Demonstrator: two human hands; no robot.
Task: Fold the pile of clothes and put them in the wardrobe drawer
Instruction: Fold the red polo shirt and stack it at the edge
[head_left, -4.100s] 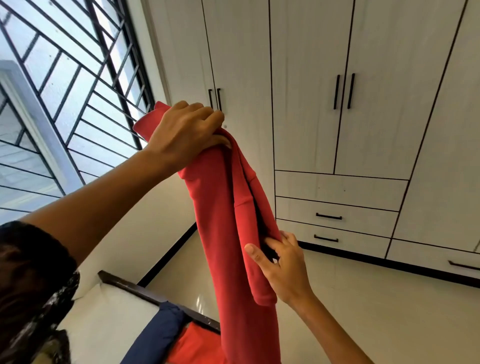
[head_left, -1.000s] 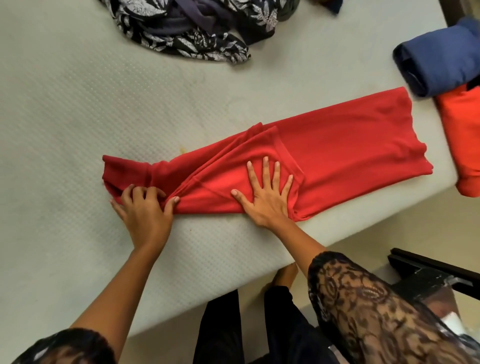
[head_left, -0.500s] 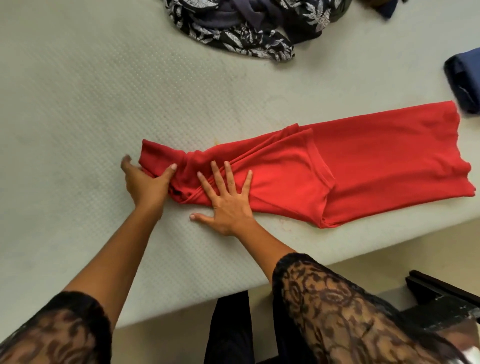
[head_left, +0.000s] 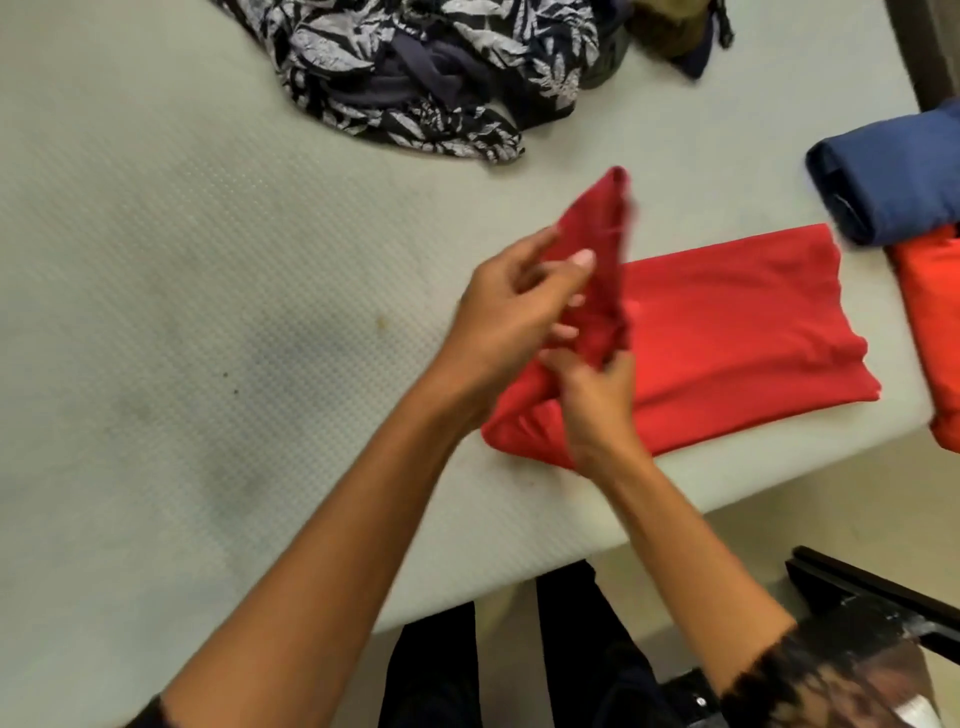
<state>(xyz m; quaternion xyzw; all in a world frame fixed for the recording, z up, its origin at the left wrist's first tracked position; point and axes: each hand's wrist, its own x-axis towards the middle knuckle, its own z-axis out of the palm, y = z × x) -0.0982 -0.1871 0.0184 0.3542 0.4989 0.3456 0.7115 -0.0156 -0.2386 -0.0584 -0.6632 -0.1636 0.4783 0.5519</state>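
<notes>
A red garment (head_left: 727, 322) lies in a long folded strip on the pale mattress (head_left: 182, 260), near its front edge. My left hand (head_left: 514, 306) grips the garment's left end and holds it raised above the middle of the strip. My right hand (head_left: 597, 395) pinches the same lifted part at its lower edge, close to my left hand. The lifted end stands up in a blurred point. A pile of unfolded clothes (head_left: 431, 67), dark with a pale leaf print, lies at the far side of the mattress.
A folded navy garment (head_left: 893, 182) and a folded orange one (head_left: 935, 322) sit at the mattress's right end. A dark bed frame corner (head_left: 872, 597) juts out at the lower right. My legs in black stand against the mattress edge.
Both hands were flat on the garment's left end; now they hold it and have lifted it over to the right, onto the middle of the strip. The view has shifted left.
</notes>
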